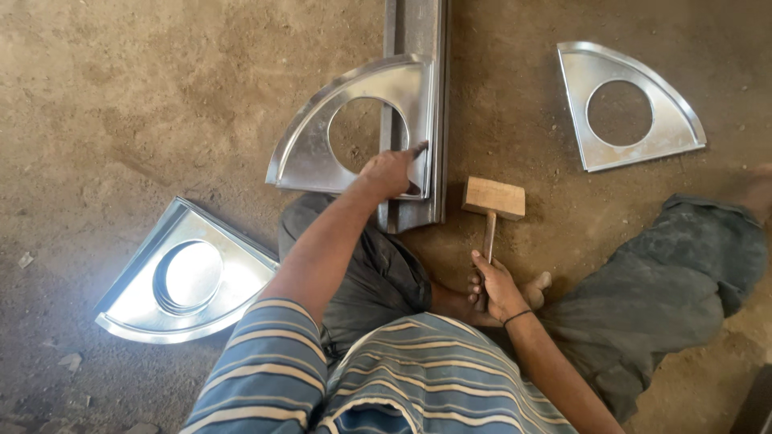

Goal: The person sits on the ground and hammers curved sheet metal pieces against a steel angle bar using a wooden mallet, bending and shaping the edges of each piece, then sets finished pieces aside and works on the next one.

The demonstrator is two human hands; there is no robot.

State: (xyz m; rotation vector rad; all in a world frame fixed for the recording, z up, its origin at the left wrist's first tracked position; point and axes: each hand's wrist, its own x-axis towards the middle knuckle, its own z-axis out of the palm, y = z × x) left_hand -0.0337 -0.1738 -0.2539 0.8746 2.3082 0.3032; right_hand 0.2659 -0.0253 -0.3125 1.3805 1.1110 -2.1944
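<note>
I sit on a dirt floor with my legs spread. My left hand (392, 171) presses on the lower right corner of a quarter-round sheet-metal piece (322, 149) with a round hole. That piece lies across a long steel rail (418, 32). My right hand (496, 285) grips the handle of a wooden mallet (493, 198), whose block head rests on the ground just right of the rail.
A second quarter-round metal piece with a hole (663, 120) lies at the upper right. A stack of such pieces with a round cut-out disc (137, 297) sits at the lower left. My foot (537, 289) lies beside the mallet handle.
</note>
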